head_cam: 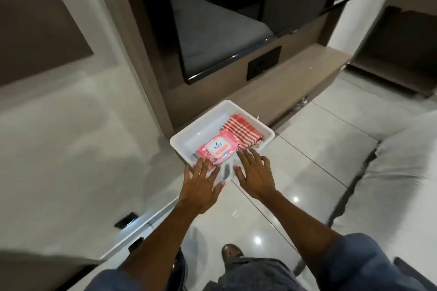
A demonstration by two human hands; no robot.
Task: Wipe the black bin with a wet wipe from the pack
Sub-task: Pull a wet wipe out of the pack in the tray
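A pink pack of wet wipes (218,147) with a white label lies in a white plastic tray (201,125) on the tiled floor. Beside the pack in the tray lies a folded red-and-white striped cloth (243,131). My left hand (201,184) hovers over the tray's near edge with fingers spread, its fingertips at the pack's near corner. My right hand (255,172) is spread open just right of the pack, over the tray's near right edge. Neither hand holds anything. A dark round object (179,264) shows at the bottom between my arms; I cannot tell whether it is the black bin.
A wooden TV unit (283,82) with a dark screen (224,30) stands right behind the tray. A white wall panel (71,137) runs along the left. Grey bedding (390,172) lies at the right. My foot (233,251) rests on the glossy tiles (307,160).
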